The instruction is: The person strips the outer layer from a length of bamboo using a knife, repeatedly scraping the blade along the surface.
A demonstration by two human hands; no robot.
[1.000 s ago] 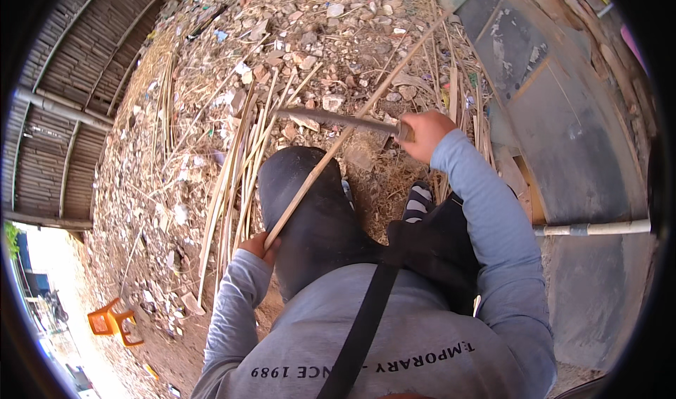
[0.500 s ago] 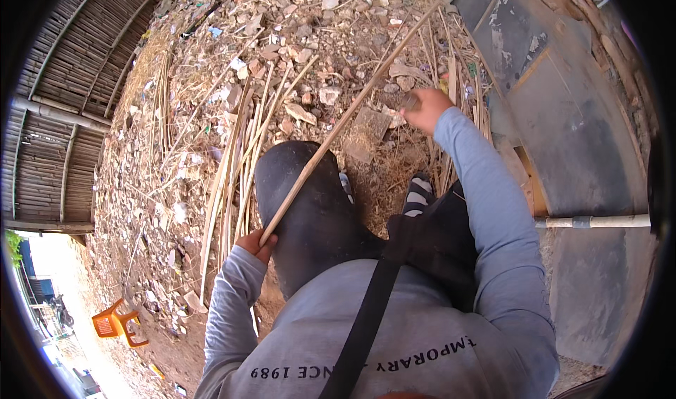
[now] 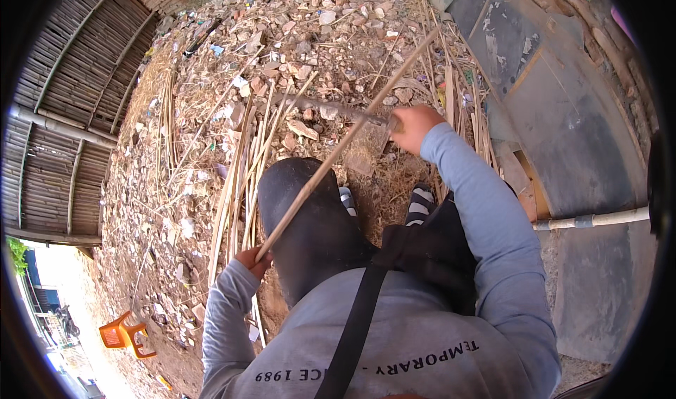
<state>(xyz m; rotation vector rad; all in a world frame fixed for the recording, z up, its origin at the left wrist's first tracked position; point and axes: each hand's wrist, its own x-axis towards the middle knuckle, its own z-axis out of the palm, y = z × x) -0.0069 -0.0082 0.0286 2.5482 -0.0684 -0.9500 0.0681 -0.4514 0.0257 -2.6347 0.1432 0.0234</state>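
My left hand (image 3: 255, 261) is closed round the lower end of a long bamboo strip (image 3: 317, 176). The strip slants over my left knee, up and away to the right. My right hand (image 3: 415, 130) grips the short handle of a long-bladed knife, out past my right foot. Blurred by motion, the knife's blade (image 3: 310, 103) points left and crosses the strip's upper half; whether the two touch I cannot tell. Several split bamboo strips (image 3: 236, 177) lie on the ground beside my left knee.
Rubble and dry straw (image 3: 204, 110) cover the ground. More bamboo strips (image 3: 451, 96) lie at the far right. Dark sheet panels (image 3: 588, 146) with a pole (image 3: 605, 219) stand at right. A bamboo-slat wall (image 3: 53, 146) is at left, an orange plastic chair (image 3: 121, 334) at lower left.
My right hand has moved a little left and nearer to me, and the knife's blade now shows across the strip. My left hand keeps its hold; the strip's far end has dipped slightly.
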